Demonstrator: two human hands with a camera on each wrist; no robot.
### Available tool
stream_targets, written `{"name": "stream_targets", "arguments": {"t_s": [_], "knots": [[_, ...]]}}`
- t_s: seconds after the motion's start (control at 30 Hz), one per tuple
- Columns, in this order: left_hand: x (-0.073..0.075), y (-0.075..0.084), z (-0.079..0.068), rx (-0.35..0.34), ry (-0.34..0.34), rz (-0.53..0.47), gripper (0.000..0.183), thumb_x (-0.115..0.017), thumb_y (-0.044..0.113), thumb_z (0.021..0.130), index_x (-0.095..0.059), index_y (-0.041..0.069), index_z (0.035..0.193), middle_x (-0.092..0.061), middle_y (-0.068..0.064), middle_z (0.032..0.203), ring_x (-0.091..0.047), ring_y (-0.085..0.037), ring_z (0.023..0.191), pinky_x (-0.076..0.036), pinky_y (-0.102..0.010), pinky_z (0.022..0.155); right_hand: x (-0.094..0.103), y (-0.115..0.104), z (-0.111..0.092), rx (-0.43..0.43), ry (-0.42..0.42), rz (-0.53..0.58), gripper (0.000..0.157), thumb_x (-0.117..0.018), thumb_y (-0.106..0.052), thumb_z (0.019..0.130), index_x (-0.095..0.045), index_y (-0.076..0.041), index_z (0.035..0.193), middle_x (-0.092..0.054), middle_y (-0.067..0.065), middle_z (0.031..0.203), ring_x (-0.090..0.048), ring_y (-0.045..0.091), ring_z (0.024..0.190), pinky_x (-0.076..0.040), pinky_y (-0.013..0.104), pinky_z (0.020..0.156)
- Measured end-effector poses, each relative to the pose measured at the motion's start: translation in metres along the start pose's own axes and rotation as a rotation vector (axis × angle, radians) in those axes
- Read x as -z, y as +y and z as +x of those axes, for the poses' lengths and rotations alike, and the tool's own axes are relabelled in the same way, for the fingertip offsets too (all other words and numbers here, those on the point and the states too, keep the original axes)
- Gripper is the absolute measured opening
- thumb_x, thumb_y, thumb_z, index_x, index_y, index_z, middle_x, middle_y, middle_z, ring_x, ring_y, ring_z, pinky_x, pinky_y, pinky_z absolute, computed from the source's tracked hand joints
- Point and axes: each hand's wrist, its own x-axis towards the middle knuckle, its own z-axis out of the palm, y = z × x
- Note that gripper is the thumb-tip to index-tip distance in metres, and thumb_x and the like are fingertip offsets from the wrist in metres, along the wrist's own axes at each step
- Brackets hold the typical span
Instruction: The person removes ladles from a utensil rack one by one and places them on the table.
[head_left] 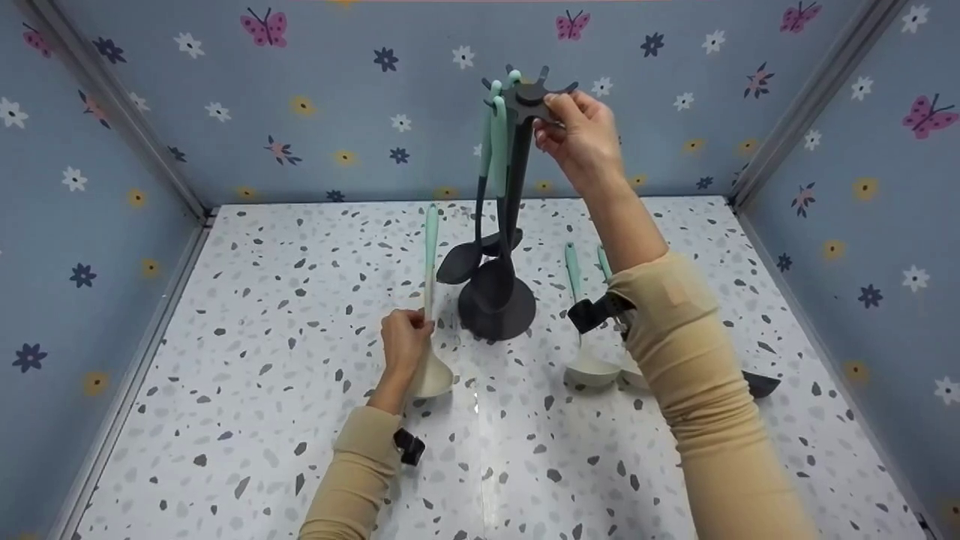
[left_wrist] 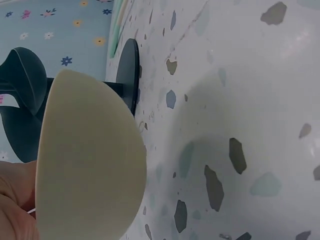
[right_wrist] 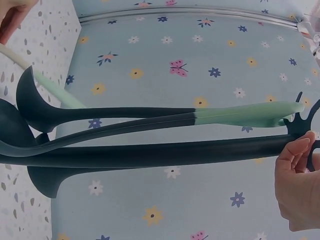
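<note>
My left hand (head_left: 403,341) pinches the lower shaft of a cream ladle (head_left: 433,375) with a mint handle, left of a black utensil stand (head_left: 520,180). The ladle's bowl (left_wrist: 92,160) fills much of the left wrist view. My right hand (head_left: 589,142) grips the hooked top of the stand, thumb on its upper side, as the right wrist view also shows at the hooks (right_wrist: 300,120). Three black ladles or spoons hang by mint handles from the left and rear hooks; the nearest black ladle (head_left: 492,285) hangs over the round base (head_left: 499,326).
Right of the stand, a cream ladle (head_left: 592,371) lies on the speckled table (head_left: 262,337). Beside it a second mint-handled utensil (head_left: 603,261) is partly hidden by my right arm. A black utensil end (head_left: 762,384) pokes out beyond the sleeve. Patterned panels (head_left: 420,67) enclose the table.
</note>
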Motion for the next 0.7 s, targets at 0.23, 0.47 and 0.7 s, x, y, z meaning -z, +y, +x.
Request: {"name": "stream_targets", "arguments": {"t_s": [0.23, 0.47, 0.7], "knots": [[-0.006, -0.006, 0.003, 0.071, -0.047, 0.065, 0.01, -0.065, -0.001, 0.073, -0.065, -0.009, 0.08, -0.063, -0.017, 0.073, -0.059, -0.025, 0.066, -0.05, -0.035, 0.062, 0.0, 0.0, 0.001, -0.01, 0.001, 0.001, 0.006, -0.048, 0.0, 0.09, -0.049, 0.004, 0.085, -0.05, 0.015, 0.076, -0.046, 0.018, 0.055, -0.043, 0.022, 0.05], [-0.012, -0.012, 0.004, 0.152, -0.107, 0.126, 0.011, -0.064, 0.0, 0.075, -0.062, -0.009, 0.081, -0.062, -0.019, 0.077, -0.06, -0.027, 0.068, -0.05, -0.037, 0.064, -0.001, 0.0, 0.002, -0.012, 0.016, 0.012, 0.006, -0.048, 0.0, 0.09, -0.049, 0.003, 0.084, -0.05, 0.015, 0.074, -0.046, 0.018, 0.054, -0.043, 0.022, 0.049], [-0.016, -0.016, 0.006, 0.192, -0.136, 0.162, 0.01, -0.063, -0.001, 0.075, -0.062, -0.009, 0.081, -0.063, -0.02, 0.079, -0.061, -0.029, 0.071, -0.051, -0.038, 0.066, -0.001, 0.0, 0.002, -0.016, 0.02, 0.018, 0.006, -0.048, 0.0, 0.089, -0.05, 0.003, 0.084, -0.049, 0.015, 0.074, -0.045, 0.019, 0.054, -0.043, 0.022, 0.049]]}}
